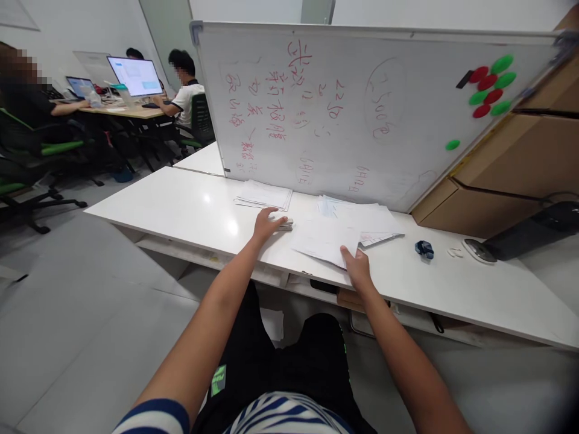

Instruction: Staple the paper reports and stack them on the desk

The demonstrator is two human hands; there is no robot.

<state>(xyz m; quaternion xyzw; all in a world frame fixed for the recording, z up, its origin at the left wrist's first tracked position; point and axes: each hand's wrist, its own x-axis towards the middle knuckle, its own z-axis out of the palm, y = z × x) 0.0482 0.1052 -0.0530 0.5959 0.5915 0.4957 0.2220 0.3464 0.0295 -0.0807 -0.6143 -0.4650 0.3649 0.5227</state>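
My left hand [266, 224] is palm down over a small grey stapler [286, 225] on the white desk, its thumb lying along the top; the fingers partly hide the stapler. My right hand [357, 265] pinches the near right corner of some white paper sheets [323, 238], thumb on top and fingers underneath. The sheets tilt a little over the front part of the desk, to the right of the stapler. Behind them lies a loose pile of papers [380, 214], with a folded sheet sticking out to the right. Another paper stack [265, 194] lies beyond my left hand.
A whiteboard [339, 108] with red writing and magnets stands along the desk's [149, 199] back edge. Cardboard boxes [493, 205], a dark blue crumpled item [424, 249] and a dark cylindrical object [538, 229] are at right. Two people work at a computer table [131, 111] far left.
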